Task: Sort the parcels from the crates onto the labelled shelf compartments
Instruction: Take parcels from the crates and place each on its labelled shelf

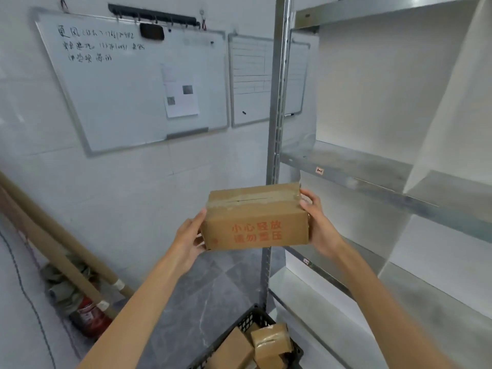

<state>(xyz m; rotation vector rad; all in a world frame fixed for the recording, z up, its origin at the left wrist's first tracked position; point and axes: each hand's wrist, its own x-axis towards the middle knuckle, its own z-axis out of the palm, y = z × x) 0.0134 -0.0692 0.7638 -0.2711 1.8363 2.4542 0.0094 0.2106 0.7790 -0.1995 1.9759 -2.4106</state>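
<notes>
**Taped carton held in both hands in front of the steel shelving**

Lowest in view, a black plastic mesh crate (249, 319) sits on the grey marbled floor (199, 288) and holds several small brown cardboard parcels (270, 342), lying at mixed angles.

Above it, both bare arms reach forward. The left hand (189, 241) presses on the left end of a brown cardboard box with red printed characters (255, 222), fingers curled under its lower corner. The right hand (319, 225) grips the right end, with the thumb on the taped top edge. The box is held in the air, level, above the crate and just left of the shelf's front edge, resting on no shelf.

To the right stands a grey metal shelving unit with white dividers (354, 179). A small label (319, 170) is stuck on the front lip of its middle shelf.

Brown cardboard tubes (53, 235) lean against the white wall at left. Farthest back hang a large handwritten whiteboard (119, 89) and a smaller gridded whiteboard (250, 81).
</notes>
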